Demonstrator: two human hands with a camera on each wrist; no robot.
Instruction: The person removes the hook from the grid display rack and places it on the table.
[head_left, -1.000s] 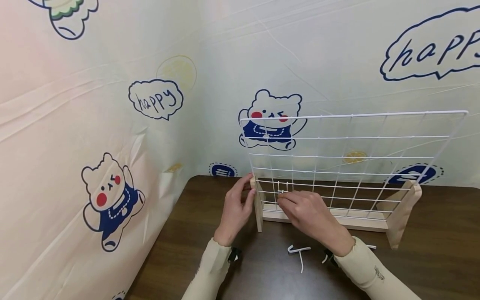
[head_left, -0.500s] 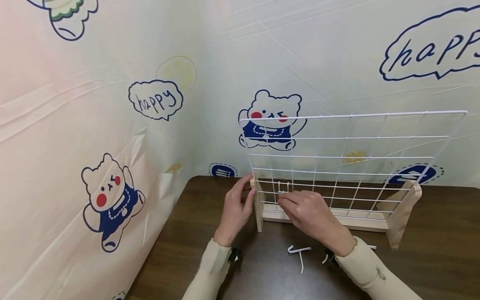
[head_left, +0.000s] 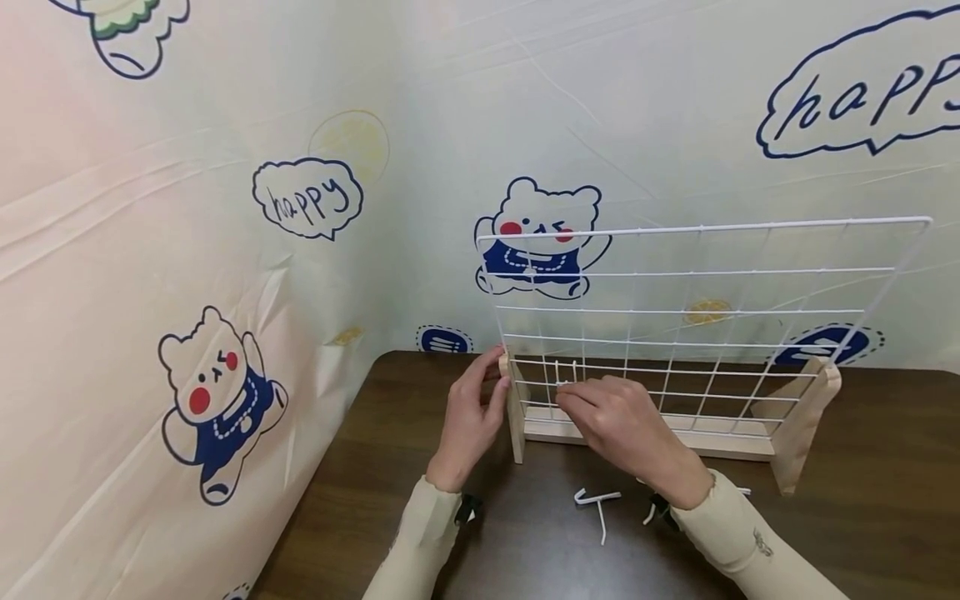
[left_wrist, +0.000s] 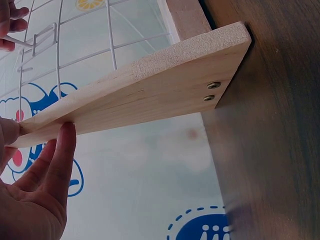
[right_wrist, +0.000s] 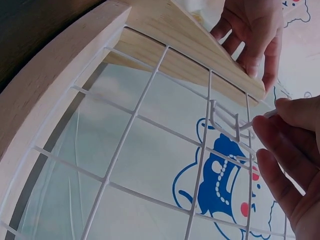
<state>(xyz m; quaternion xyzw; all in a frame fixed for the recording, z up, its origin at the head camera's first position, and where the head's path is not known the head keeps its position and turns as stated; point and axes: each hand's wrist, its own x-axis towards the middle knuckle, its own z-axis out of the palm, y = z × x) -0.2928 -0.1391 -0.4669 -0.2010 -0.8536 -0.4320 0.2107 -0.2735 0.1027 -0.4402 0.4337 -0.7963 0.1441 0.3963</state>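
Observation:
A white wire grid (head_left: pixel 637 273) stands leaning in a pale wooden base. My left hand (head_left: pixel 468 417) grips the upper end of the left wooden side panel (left_wrist: pixel 150 95), with the thumb on one side and fingers on the other. At the lower left of the grid, my right hand (head_left: pixel 626 425) pinches the stem of a white wire hook (right_wrist: pixel 238 127) between thumb and fingertips. The hook's two-pronged end lies at the grid wires, as the right wrist view shows. Whether the prongs are hooked over a wire, I cannot tell.
A loose white hook (head_left: pixel 600 500) lies on the dark wooden table (head_left: pixel 360 483) in front of the rack. Other white hook ends (head_left: pixel 648 514) show partly behind the right wrist. The right wooden side panel (head_left: pixel 806 433) stands opposite; a printed cloth hangs behind.
The head view has shifted very slightly. Both hands keep their places on the side panel and the hook, with hardly any visible movement.

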